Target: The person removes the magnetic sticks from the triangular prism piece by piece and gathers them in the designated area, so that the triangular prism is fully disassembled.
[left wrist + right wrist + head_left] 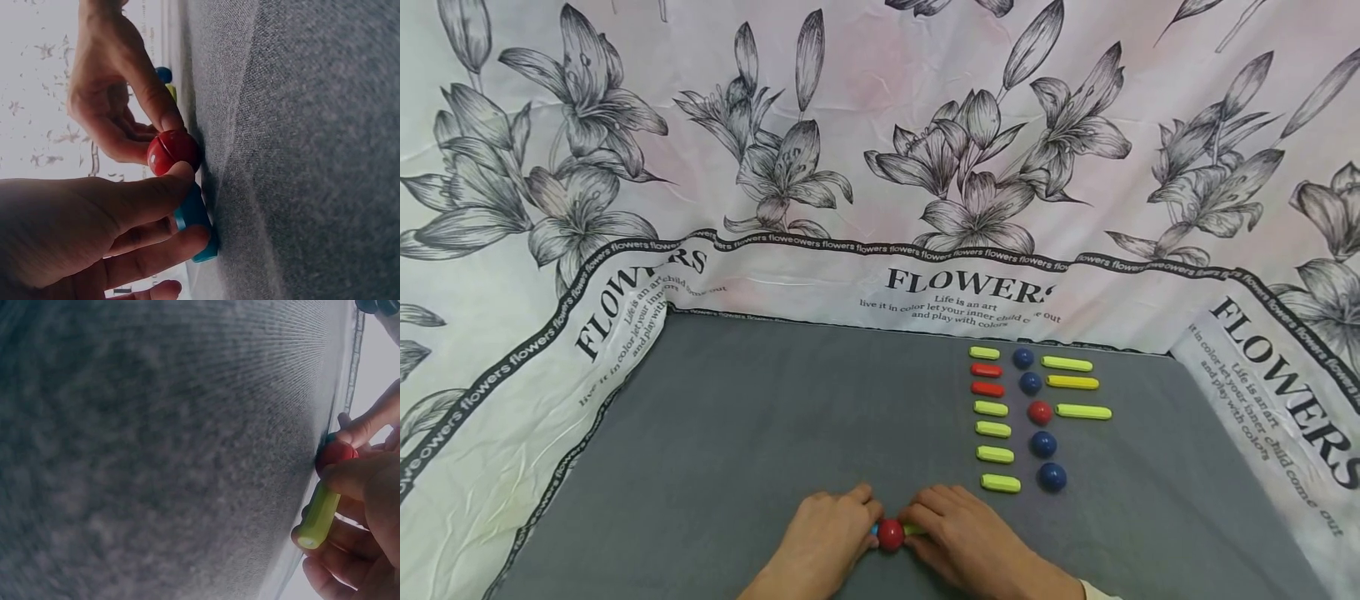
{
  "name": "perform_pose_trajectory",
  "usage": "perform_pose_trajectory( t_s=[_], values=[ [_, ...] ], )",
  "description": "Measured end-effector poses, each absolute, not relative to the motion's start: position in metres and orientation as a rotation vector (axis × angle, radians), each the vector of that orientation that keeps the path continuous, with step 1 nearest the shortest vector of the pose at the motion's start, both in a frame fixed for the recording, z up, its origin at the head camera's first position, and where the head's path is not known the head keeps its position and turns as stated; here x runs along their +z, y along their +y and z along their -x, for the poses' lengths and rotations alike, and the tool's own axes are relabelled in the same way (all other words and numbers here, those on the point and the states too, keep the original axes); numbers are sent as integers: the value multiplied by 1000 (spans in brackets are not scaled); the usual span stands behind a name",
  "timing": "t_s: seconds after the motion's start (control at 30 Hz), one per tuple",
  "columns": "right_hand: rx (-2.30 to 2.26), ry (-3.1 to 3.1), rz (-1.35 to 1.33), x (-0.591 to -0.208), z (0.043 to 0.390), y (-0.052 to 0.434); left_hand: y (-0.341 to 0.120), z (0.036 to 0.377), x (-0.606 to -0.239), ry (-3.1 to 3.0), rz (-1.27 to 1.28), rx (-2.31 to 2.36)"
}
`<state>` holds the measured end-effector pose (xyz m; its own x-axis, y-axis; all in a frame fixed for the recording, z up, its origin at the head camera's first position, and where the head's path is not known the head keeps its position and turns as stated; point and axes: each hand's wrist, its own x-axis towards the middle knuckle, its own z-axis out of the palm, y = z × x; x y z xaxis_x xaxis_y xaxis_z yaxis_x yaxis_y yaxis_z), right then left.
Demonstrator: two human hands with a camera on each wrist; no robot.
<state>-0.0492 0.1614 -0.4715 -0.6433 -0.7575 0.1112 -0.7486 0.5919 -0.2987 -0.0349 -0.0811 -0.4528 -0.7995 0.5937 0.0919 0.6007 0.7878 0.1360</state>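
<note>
red ball pinched between left hand, blue stick, right hand, green stick

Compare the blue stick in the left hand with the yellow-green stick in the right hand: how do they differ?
The blue plastic stick is blue and pinched by the left hand; the yellow-green plastic stick is yellow-green and held by the right hand. The blue one lies left of the red ball, the yellow-green one right of it. Both are rounded and meet the ball on the grey cloth.
</note>
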Motion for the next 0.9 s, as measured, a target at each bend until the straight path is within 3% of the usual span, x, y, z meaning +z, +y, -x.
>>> perform_pose_trajectory(
  t_s=[0.9],
  values=[
    [-435, 3176, 1125, -459, 46, 226, -80, 32, -458, -2838, 946, -255]
  ],
)
